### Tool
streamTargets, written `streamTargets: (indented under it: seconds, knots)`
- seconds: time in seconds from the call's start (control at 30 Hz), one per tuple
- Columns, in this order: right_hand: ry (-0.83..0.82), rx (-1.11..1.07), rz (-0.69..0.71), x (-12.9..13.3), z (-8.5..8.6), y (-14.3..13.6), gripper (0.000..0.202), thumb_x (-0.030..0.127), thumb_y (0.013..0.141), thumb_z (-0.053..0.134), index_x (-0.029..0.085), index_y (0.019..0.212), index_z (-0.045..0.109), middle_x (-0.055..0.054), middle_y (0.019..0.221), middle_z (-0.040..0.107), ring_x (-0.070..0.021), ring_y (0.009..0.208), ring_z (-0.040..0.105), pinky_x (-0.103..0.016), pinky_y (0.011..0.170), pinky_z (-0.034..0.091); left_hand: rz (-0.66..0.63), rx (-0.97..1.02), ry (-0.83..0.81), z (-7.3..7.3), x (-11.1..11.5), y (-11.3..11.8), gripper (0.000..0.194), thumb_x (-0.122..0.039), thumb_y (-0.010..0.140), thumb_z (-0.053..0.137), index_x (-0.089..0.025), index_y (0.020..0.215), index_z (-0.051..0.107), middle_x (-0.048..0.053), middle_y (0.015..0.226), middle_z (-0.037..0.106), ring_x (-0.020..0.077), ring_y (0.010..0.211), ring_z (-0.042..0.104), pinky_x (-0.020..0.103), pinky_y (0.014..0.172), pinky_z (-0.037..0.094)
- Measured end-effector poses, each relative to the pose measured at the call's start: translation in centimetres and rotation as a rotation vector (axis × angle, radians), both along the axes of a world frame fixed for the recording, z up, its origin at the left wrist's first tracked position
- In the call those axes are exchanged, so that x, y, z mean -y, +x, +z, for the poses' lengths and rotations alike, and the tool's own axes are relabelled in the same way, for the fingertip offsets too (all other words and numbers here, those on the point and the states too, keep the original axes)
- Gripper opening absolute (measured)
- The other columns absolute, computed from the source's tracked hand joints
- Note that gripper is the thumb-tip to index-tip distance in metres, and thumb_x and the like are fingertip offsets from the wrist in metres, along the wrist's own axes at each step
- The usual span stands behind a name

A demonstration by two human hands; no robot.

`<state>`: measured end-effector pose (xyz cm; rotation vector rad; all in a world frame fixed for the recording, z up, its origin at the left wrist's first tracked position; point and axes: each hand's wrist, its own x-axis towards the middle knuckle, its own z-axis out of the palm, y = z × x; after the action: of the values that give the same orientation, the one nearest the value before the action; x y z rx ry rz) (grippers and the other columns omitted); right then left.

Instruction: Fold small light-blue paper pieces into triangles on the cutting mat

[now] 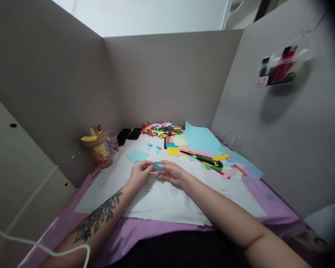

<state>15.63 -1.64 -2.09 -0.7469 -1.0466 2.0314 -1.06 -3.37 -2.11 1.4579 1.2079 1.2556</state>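
A small light blue paper piece is held between my two hands above the white sheet. My left hand pinches its left side, and my right hand grips its right side with closed fingers. Just beyond the hands lie two small folded blue pieces. To their left, a few flat blue papers are stacked, with a yellow edge showing under them. The exact fold of the held paper is too small to tell.
Colourful paper stars are heaped at the back. On the right are a black and yellow cutter, paper strips and large blue sheets. A cup and two black phones stand or lie left. Grey panels surround the table.
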Motion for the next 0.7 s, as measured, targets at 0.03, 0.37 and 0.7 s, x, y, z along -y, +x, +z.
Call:
streamTargets:
  seconds: [0.03,0.37,0.7]
  knots:
    - [-0.007,0.003,0.015,-0.04,0.01,0.1,0.027,0.023,0.067,0.069,0.017,0.087,0.051,-0.005,0.08,0.065,-0.0114,0.064,0.063,-0.02,0.057,0.049,0.002,-0.016,0.005,0.0,0.01,0.0,0.025,-0.032,0.069,0.064,-0.012,0.084,0.065,0.004,0.069,0.068,0.0145,0.061,0.062,0.021,0.054,0.045]
    - [0.169,-0.008,-0.181,-0.02,-0.41,-0.15,0.029,0.035,0.065,0.073,0.017,0.072,0.052,0.002,0.067,0.054,-0.0096,0.061,0.053,-0.024,0.059,0.048,0.08,0.006,-0.044,0.09,-0.08,0.01,0.03,-0.038,0.067,0.065,-0.012,0.082,0.062,0.002,0.063,0.065,0.0141,0.055,0.061,0.02,0.047,0.041]
    - [0.218,0.052,-0.152,-0.03,-0.67,-0.38,0.029,0.036,0.06,0.075,0.017,0.074,0.058,0.002,0.072,0.057,-0.0084,0.061,0.051,-0.022,0.058,0.041,0.047,0.022,-0.015,-0.24,-0.2,0.06,0.029,-0.036,0.069,0.063,-0.014,0.086,0.057,0.0,0.06,0.064,0.0123,0.053,0.059,0.019,0.047,0.04]
